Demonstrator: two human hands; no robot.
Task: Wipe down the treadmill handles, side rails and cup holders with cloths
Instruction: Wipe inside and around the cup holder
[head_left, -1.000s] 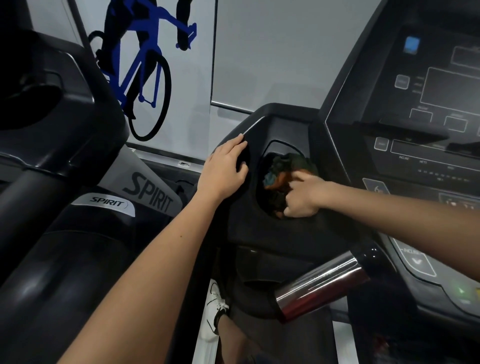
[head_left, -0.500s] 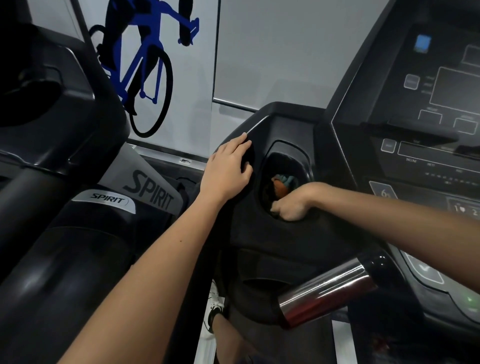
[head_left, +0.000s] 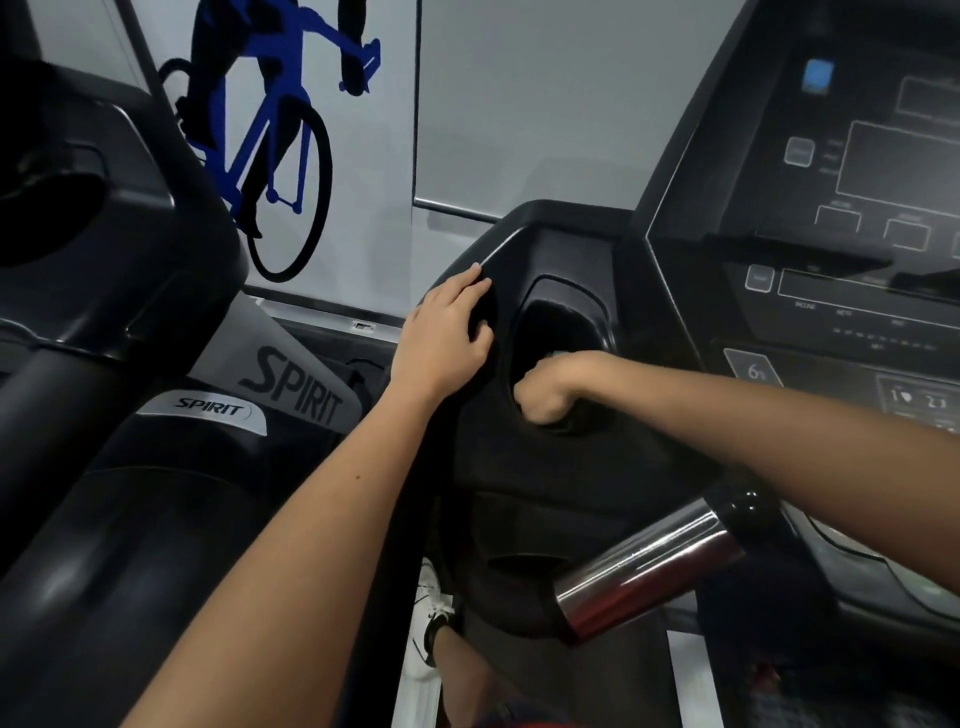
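While the left hand (head_left: 445, 335) is resting palm-down on the outer edge of the treadmill's black console housing (head_left: 524, 467), its fingers are lying loosely spread and gripping nothing, with the fingertips reaching toward the raised ridge just left of the cup holder (head_left: 582, 301). The right hand (head_left: 550, 391) is reaching across from the right and is dipping into that cup holder, knuckles up, fingers curling down into the dark well. It is bunching the cloth (head_left: 560, 355) beneath it. Only a small teal sliver of the fabric is showing, at the top edge of the hand against the holder's inner wall, and the rest is sitting hidden under the fist and inside the well. The two hands are lying near each other but apart, with the holder's left rim running between them.

Below the right forearm, a chrome handle (head_left: 649, 569) is jutting out from the housing at a slant, and neither hand is touching it. The control panel (head_left: 857, 218), with its dark display windows and buttons, is rising to the right. A neighbouring treadmill (head_left: 213, 409) carrying the SPIRIT badge is standing to the left, and a blue cyclist graphic (head_left: 270, 130) is covering the wall panel behind. A white sneaker (head_left: 431, 618) is showing on the floor below the housing.
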